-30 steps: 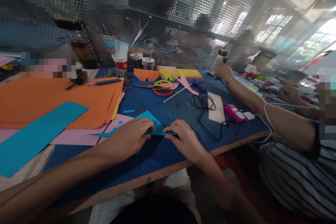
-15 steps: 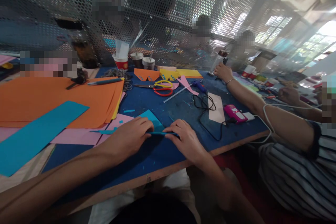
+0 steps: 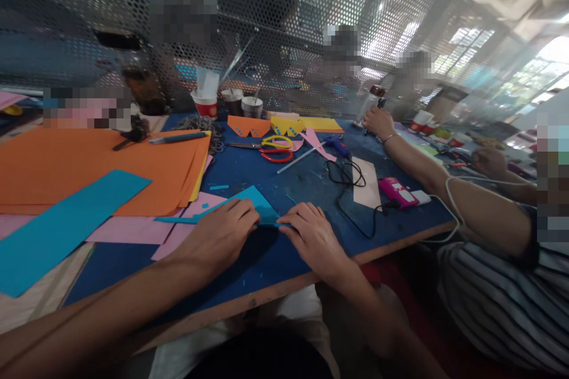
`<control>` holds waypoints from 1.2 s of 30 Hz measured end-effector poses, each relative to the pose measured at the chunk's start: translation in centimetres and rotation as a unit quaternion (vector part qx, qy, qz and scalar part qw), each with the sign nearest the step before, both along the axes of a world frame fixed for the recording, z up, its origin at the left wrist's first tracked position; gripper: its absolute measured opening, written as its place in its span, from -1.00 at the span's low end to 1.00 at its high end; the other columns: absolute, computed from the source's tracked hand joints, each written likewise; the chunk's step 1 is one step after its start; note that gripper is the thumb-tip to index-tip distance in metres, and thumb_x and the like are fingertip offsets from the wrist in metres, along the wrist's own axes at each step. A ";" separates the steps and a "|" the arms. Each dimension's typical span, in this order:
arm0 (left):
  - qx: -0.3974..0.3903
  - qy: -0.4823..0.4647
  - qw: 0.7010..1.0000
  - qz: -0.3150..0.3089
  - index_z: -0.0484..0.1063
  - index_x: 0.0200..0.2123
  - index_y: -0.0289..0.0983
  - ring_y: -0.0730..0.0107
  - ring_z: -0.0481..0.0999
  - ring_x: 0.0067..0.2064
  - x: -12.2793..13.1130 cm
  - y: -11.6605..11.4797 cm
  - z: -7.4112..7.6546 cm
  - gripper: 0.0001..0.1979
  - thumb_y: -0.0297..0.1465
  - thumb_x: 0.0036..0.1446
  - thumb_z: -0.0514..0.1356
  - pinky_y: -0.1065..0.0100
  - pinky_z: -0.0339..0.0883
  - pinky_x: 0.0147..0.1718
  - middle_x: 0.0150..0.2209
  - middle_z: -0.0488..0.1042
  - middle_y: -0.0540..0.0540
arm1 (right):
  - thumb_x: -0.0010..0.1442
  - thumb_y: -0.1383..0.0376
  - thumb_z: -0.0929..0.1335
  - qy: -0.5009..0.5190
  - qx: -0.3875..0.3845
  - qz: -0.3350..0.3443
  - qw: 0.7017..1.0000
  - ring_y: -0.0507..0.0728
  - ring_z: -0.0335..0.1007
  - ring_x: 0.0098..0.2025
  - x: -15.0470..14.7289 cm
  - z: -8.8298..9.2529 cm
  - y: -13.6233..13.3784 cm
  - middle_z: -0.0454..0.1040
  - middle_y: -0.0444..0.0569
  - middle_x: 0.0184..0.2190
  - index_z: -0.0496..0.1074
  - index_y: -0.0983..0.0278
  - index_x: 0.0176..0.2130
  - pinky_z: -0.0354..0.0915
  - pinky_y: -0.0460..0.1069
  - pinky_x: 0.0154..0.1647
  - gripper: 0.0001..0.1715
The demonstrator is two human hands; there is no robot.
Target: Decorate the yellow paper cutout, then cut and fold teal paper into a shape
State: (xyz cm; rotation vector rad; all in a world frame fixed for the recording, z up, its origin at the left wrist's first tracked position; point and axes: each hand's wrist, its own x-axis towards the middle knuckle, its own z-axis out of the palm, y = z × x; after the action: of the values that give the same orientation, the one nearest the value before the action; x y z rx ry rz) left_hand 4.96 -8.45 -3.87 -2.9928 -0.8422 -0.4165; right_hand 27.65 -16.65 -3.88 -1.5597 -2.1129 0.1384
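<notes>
Teal paper (image 3: 260, 206) held down on the tabletop (image 3: 275, 260), near centre.
The folded near edge is pinned from both ends: the grip of the left hand (image 3: 217, 237) and of the right hand (image 3: 311, 237) is closed down on it, so slipping is prevented. Scissors (image 3: 276, 151) are left farther back.

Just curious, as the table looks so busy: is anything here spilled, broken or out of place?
Nothing spilled or broken. Small teal paper scraps litter the dark blue tabletop, and a tangled black cable sprawls partly over a pale paper strip.
</notes>
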 end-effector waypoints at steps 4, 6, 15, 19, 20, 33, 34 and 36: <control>-0.004 0.000 1.000 -0.001 0.50 -0.21 -0.30 0.06 0.50 -0.18 0.0 0.0 -0.4 -0.82 -0.51 0.39 0.08 0.09 0.39 -0.16 -0.21 0.54 -0.19 | 0.44 0.32 0.41 -0.031 0.017 0.005 0.999 0.22 0.43 -0.02 -0.2 0.2 -0.2 0.54 0.01 -0.09 0.55 0.23 -0.01 0.28 0.14 0.00 -0.85; -0.009 0.004 1.000 0.000 0.49 -0.21 -0.29 0.06 0.51 -0.16 0.1 0.0 -0.3 -0.83 -0.49 0.39 0.09 0.09 0.40 -0.14 -0.21 0.55 -0.19 | 0.44 0.34 0.40 -0.033 0.022 0.006 0.999 0.23 0.42 -0.01 -0.2 0.2 -0.2 0.54 0.01 -0.08 0.53 0.23 -0.01 0.27 0.15 0.02 -0.86; -0.175 -0.058 0.982 0.042 0.44 -0.19 -0.22 0.14 0.53 -0.09 0.2 0.6 1.1 -0.91 -0.48 0.30 0.14 0.16 0.39 -0.09 -0.17 0.56 -0.12 | 0.38 0.30 0.47 0.117 -0.071 0.006 0.991 0.17 0.44 0.00 0.3 0.7 0.7 0.55 -0.08 -0.11 0.52 0.18 -0.15 0.29 0.10 0.08 -0.96; -0.230 -0.063 0.970 0.041 0.47 -0.18 -0.21 0.12 0.52 -0.03 -0.1 0.9 1.2 -0.93 -0.43 0.30 0.18 0.11 0.37 -0.03 -0.11 0.55 -0.12 | 0.43 0.34 0.42 0.124 -0.082 -0.005 0.989 0.15 0.43 -0.01 0.1 0.8 0.8 0.54 -0.08 -0.12 0.52 0.20 -0.21 0.28 0.09 0.08 -0.90; -0.236 -0.063 0.969 0.043 0.47 -0.18 -0.20 0.12 0.52 -0.03 -0.2 1.0 1.2 -0.93 -0.42 0.30 0.18 0.11 0.37 -0.03 -0.11 0.55 -0.12 | 0.43 0.35 0.42 0.117 -0.081 -0.007 0.990 0.15 0.42 -0.02 0.0 0.7 0.8 0.53 -0.07 -0.12 0.52 0.20 -0.22 0.27 0.09 0.08 -0.89; -0.221 -0.065 0.973 0.016 0.51 -0.07 -0.16 0.17 0.55 -0.04 -0.3 1.6 0.3 -0.80 -0.46 0.37 0.11 0.19 0.39 -0.08 -0.09 0.54 -0.10 | 0.44 0.36 0.39 0.109 -0.053 -0.007 0.993 0.15 0.42 -0.08 0.0 0.1 1.0 0.54 -0.09 -0.17 0.51 0.16 -0.09 0.27 0.08 0.02 -0.90; -0.216 -0.063 0.974 0.018 0.52 -0.08 -0.16 0.17 0.55 -0.06 -0.3 1.6 0.3 -0.80 -0.46 0.37 0.10 0.20 0.39 -0.10 -0.11 0.54 -0.10 | 0.44 0.35 0.40 0.110 -0.047 -0.003 0.993 0.15 0.43 -0.08 0.0 0.1 1.0 0.55 -0.09 -0.17 0.52 0.15 -0.09 0.28 0.07 0.02 -0.90; -0.210 -0.063 0.976 0.016 0.55 -0.07 -0.17 0.17 0.55 -0.06 -0.3 1.6 0.3 -0.77 -0.46 0.38 0.09 0.19 0.40 -0.10 -0.11 0.53 -0.11 | 0.44 0.34 0.41 0.106 -0.039 0.003 0.994 0.16 0.44 -0.06 0.1 0.2 0.8 0.56 -0.08 -0.17 0.54 0.15 -0.14 0.29 0.08 0.04 -0.92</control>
State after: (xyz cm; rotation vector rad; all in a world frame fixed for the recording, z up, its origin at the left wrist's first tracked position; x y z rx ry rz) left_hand 4.68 -6.83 -3.59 -3.3568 -1.1150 -0.4867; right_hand 27.75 -15.84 -3.66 -1.5108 -1.9671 0.3759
